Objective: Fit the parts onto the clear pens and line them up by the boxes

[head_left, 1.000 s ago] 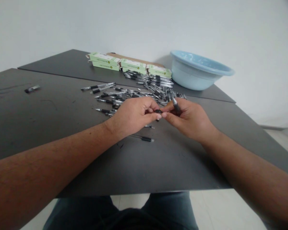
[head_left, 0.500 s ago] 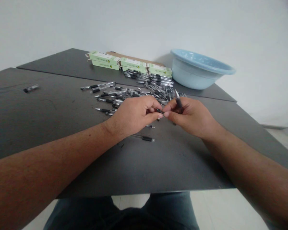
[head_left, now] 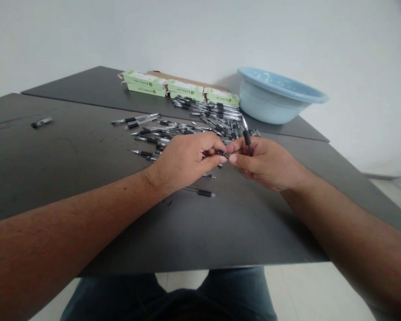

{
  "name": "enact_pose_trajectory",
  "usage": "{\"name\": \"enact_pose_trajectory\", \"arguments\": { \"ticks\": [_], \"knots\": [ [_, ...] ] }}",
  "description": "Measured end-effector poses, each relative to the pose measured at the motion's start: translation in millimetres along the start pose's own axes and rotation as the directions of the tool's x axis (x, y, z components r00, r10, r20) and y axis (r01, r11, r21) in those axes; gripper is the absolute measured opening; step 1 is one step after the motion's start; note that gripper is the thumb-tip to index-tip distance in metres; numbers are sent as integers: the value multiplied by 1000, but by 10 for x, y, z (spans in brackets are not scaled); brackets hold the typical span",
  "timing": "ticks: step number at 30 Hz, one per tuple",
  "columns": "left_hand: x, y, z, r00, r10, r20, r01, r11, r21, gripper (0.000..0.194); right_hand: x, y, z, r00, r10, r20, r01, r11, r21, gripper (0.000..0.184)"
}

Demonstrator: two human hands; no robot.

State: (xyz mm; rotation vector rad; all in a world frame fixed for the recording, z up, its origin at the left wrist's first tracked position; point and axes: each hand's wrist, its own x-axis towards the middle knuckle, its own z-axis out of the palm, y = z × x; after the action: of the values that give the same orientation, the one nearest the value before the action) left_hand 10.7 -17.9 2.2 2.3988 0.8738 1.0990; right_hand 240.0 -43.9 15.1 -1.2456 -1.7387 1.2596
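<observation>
My left hand (head_left: 187,160) and my right hand (head_left: 265,162) meet over the dark table (head_left: 70,178), fingertips pinched together. Between them sits a small black pen part (head_left: 222,154), gripped by my left thumb and fingers. My right hand is closed round a black pen (head_left: 246,133) that sticks up and away from the fist. Just beyond the hands lies a heap of black and clear pens (head_left: 194,127). A loose pen (head_left: 200,192) lies on the table below my left hand.
Three green boxes (head_left: 183,89) stand in a row at the back with a brown carton behind them. A pale blue basin (head_left: 279,96) sits at the back right. A lone pen piece (head_left: 42,122) lies far left. The table's front edge is close to my lap.
My right hand has turned and lifted slightly, so the pen in it now points more upright. My left hand has stayed in place, still pinching the small part.
</observation>
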Motion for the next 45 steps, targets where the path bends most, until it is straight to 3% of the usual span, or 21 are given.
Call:
{"name": "enact_pose_trajectory", "arguments": {
  "ticks": [4,12,18,22,30,45],
  "knots": [
    [-3,22,-8,1000,-10,-4,10,1000,-14,12,-5,-15,-28,998,-3,63,8,997,-78,27],
    [5,-3,32,996,-91,13,92,982,-164,11,-21,-142,-55,992,-129,9,125,944,-305,19],
    [0,-60,83,987,-146,71,163,911,-380,18,-2,-100,-61,989,-147,-31,123,911,-393,19],
    [16,-64,66,977,-172,129,213,850,-482,18,-14,-94,-56,969,-237,-72,164,829,-534,17],
    [47,-63,76,959,-221,179,284,774,-566,11,-17,-66,-62,952,-300,-63,202,768,-607,18],
    [36,-119,100,964,-198,175,264,753,-602,11,-73,-97,21,914,-403,-50,229,612,-757,15]
  ]
}}
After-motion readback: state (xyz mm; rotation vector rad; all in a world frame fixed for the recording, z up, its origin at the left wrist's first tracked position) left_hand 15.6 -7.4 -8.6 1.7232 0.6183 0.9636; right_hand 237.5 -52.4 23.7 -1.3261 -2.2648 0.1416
